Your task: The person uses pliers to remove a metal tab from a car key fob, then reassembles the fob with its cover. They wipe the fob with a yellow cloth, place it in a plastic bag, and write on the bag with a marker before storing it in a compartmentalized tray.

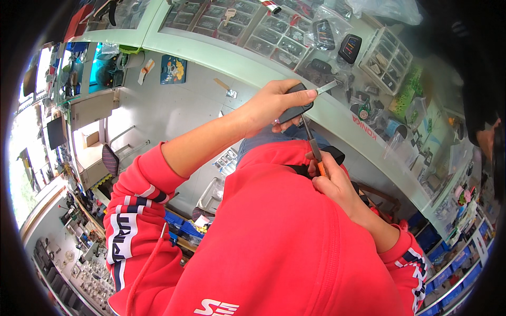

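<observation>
Black plastic showed between the fingers of my left hand (271, 100), which pinched a key fob (296, 111) with its metal blade (327, 87) out, at the edge of the bench (221, 58). My right hand (336, 183) gripped an orange-handled tool (314, 149), its tip near the fob. Beyond, a white divided box (387, 60) held small dark and pale parts; a clear bag (340, 22) held another remote (323, 36).

Left grip (273, 101) hides part of key fob (296, 111); right grip (335, 179), part of orange tool handle (321, 168).
</observation>
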The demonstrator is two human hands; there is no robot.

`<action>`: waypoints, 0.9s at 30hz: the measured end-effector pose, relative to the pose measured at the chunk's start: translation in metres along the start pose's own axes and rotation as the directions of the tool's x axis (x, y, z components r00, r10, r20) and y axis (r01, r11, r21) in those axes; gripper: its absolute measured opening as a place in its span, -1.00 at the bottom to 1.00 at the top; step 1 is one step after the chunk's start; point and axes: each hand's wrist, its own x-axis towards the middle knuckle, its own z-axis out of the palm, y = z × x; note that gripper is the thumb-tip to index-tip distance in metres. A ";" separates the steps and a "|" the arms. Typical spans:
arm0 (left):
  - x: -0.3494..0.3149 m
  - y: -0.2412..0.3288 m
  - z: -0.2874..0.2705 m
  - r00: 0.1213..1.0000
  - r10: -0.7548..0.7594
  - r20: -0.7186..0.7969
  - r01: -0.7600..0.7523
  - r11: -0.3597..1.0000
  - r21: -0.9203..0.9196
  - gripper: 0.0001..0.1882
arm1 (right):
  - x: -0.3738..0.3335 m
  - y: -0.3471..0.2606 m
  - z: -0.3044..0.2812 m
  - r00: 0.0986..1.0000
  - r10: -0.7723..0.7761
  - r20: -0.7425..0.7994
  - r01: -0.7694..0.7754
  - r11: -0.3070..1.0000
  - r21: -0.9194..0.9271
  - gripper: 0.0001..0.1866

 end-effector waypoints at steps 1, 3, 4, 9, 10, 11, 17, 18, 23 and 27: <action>0.000 -0.001 0.000 1.000 0.002 -0.006 -0.002 1.000 -0.011 -0.65 | 0.000 0.000 0.000 1.000 -0.001 0.000 0.001 1.000 -0.002 -0.57; 0.000 -0.003 0.001 0.999 0.035 -0.027 -0.034 0.999 0.042 -0.66 | 0.001 0.001 0.001 1.000 -0.007 -0.003 0.007 1.000 -0.010 -0.58; 0.000 -0.004 0.001 0.998 0.052 -0.037 -0.050 0.996 0.068 -0.67 | 0.001 0.001 0.001 1.000 -0.011 -0.004 0.011 1.000 -0.017 -0.58; -0.002 -0.008 0.002 0.995 0.051 -0.090 -0.051 0.999 0.003 -0.67 | 0.003 -0.004 0.002 1.000 0.009 0.002 -0.009 0.998 -0.063 -0.59; -0.002 -0.009 0.002 0.993 0.059 -0.100 -0.059 0.998 -0.004 -0.67 | 0.004 -0.005 0.002 1.000 0.008 -0.004 -0.008 0.997 -0.072 -0.59; -0.002 -0.009 0.001 0.992 0.059 -0.109 -0.060 0.998 -0.009 -0.67 | 0.004 -0.006 0.003 1.000 0.017 -0.009 -0.018 0.996 -0.090 -0.59; -0.004 -0.011 -0.001 0.989 0.056 -0.137 -0.059 0.998 -0.020 -0.67 | 0.006 -0.010 0.004 1.000 0.027 -0.016 -0.029 0.989 -0.148 -0.62; -0.005 -0.011 -0.001 0.989 0.057 -0.137 -0.060 0.998 -0.014 -0.67 | 0.006 -0.009 0.005 0.999 0.028 -0.030 -0.033 0.984 -0.173 -0.62; -0.006 -0.008 -0.004 0.991 0.025 -0.130 -0.033 0.998 -0.057 -0.65 | 0.008 -0.006 0.007 0.995 0.092 -0.046 -0.098 0.984 -0.149 -0.62; -0.006 -0.007 -0.012 0.999 -0.048 0.013 0.049 0.971 -0.233 -0.66 | 0.007 -0.008 0.005 0.997 0.065 -0.035 -0.067 0.997 -0.049 -0.61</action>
